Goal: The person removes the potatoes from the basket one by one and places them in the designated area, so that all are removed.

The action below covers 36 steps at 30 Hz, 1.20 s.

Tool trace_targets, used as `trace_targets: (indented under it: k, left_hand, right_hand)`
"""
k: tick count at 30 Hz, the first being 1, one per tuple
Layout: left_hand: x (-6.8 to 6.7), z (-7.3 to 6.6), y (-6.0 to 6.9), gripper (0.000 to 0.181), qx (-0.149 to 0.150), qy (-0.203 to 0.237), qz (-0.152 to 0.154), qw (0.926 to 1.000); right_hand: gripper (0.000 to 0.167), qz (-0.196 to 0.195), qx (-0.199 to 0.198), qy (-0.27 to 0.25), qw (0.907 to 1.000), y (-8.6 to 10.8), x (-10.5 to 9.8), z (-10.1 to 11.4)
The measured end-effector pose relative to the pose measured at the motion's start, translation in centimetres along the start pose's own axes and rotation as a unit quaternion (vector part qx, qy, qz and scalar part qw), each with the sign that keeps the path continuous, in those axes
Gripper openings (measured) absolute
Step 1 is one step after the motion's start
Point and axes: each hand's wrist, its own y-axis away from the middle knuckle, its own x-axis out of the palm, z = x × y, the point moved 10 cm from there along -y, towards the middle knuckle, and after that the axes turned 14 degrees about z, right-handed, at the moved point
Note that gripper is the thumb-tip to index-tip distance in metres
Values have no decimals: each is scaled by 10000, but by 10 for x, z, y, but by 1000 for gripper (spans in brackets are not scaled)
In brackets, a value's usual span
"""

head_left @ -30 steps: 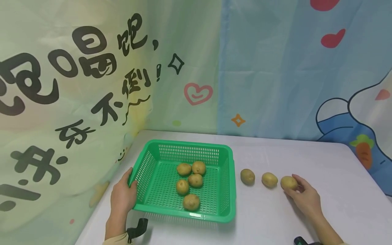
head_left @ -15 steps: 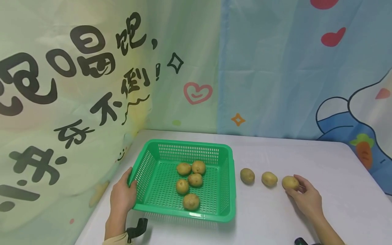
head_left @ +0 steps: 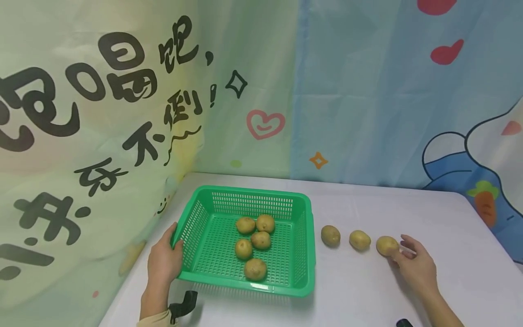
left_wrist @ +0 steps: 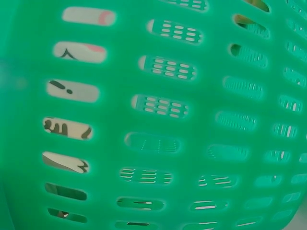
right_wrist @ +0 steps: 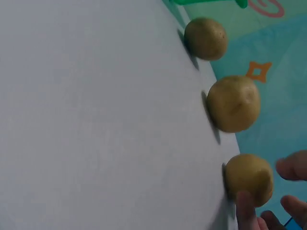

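My left hand (head_left: 163, 259) holds the left rim of a green plastic basket (head_left: 286, 290), its thumb over the rim. Several potatoes lie inside, one of them a potato (head_left: 255, 270) near the front wall. The basket's slotted wall (left_wrist: 110, 112) fills the left wrist view. To the right of the basket, three potatoes stand in a row on the table: a left potato (head_left: 330, 236), a middle potato (head_left: 360, 240) and a right potato (head_left: 386, 245). My right hand (head_left: 417, 265) is beside the right potato (right_wrist: 249, 177), thumb at its near side and the other fingers apart from it.
The white table (head_left: 347, 290) stretches in front of and to the right of the row. A printed cloth backdrop (head_left: 359, 91) rises behind the table, and another stands along its left side. A black device part (head_left: 184, 305) juts out near my left wrist.
My right hand has loosened its fingers from the right potato and drawn slightly to the right. That potato sits slightly farther right than a second ago. My left hand and the basket stay put.
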Motion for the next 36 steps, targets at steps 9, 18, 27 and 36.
trace_targets:
  k: [9, 18, 27, 36]
  left_hand:
    - [0, -1, -1, 52, 57, 27, -45, 10000]
    - [-1, -1, -1, 52, 49, -24, -80, 10000]
    - [1, 0, -2, 52, 47, -38, -109, 9999]
    - [-1, 0, 0, 52, 27, -25, -81, 10000]
  right_hand:
    - [43, -327, -426, -934, 9942, 24, -5, 54]
    - [37, 1397, -1557, -1568, 9652, 47, 49, 142]
    - [44, 3006, -1558, -2560, 9055, 66, 101, 205]
    - [39, 3633, -1879, -2033, 8896, 74, 137, 242]
